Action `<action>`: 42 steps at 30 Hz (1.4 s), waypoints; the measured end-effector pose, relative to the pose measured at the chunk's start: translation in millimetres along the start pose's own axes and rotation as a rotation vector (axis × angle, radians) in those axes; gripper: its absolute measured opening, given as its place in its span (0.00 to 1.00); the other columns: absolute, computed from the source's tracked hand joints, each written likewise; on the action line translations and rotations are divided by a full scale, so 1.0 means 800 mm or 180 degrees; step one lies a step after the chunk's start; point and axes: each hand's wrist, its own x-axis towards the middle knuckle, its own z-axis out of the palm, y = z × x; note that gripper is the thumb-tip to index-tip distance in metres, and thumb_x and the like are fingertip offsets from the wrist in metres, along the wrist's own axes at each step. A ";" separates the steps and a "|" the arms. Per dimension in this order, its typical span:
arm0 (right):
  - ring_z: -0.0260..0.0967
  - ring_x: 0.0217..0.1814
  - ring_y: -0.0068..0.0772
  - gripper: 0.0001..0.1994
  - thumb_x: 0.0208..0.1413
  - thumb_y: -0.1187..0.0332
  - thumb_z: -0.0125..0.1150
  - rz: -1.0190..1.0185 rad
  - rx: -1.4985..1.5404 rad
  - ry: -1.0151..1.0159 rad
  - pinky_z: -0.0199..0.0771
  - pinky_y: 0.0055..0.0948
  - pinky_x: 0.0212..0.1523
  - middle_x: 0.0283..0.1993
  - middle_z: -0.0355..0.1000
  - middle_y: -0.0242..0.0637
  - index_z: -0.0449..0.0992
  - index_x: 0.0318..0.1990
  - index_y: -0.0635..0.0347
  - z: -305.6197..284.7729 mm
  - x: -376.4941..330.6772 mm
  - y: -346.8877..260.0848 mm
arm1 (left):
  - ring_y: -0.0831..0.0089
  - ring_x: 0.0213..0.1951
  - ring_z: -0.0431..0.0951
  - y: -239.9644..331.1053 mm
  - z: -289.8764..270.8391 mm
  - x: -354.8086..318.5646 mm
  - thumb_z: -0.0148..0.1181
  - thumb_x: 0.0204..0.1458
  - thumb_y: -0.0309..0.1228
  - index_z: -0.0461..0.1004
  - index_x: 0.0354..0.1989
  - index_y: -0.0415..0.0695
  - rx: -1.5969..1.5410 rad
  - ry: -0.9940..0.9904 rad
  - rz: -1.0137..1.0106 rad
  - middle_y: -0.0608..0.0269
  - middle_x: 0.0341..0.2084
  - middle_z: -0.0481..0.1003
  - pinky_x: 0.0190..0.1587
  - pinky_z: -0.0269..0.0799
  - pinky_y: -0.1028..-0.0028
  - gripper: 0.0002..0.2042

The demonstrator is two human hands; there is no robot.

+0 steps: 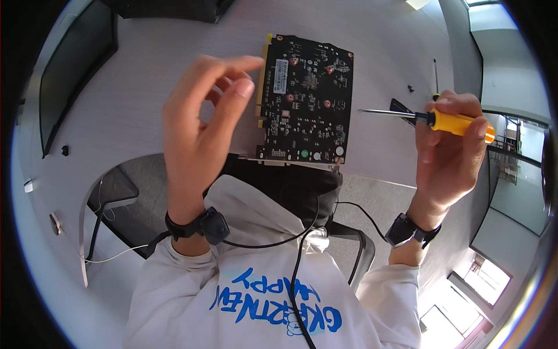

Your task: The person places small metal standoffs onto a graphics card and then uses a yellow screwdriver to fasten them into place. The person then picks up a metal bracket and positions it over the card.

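Observation:
A black circuit board (pixel 305 99) with a yellow edge connector lies flat on the pale desk (pixel 145 99), near its front edge. My right hand (pixel 450 145) holds a yellow-handled screwdriver (pixel 430 119) to the right of the board, shaft pointing left toward it, tip just short of the board's edge. My left hand (pixel 200 128) is raised above the desk to the left of the board, thumb and forefinger pinched close together; I cannot tell whether something tiny sits between them. Both wrists wear black bands.
A second screwdriver (pixel 435 78) and a small dark screw (pixel 411 88) lie on the desk at the far right. A dark monitor (pixel 70 75) stands at the left. A small black part (pixel 64 150) sits by the desk's left edge. Cables hang over my white sweatshirt.

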 end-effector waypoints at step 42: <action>0.53 0.12 0.14 0.29 0.74 0.39 0.35 -0.0610 -0.0605 0.0850 0.47 0.13 0.13 0.22 0.69 0.34 0.68 0.42 0.59 0.047 0.045 0.096 | 0.56 0.62 0.68 -0.036 -0.001 0.019 0.60 0.58 0.54 0.70 0.70 0.51 0.1604 -0.0995 0.0735 0.62 0.61 0.74 0.62 0.61 0.59 0.33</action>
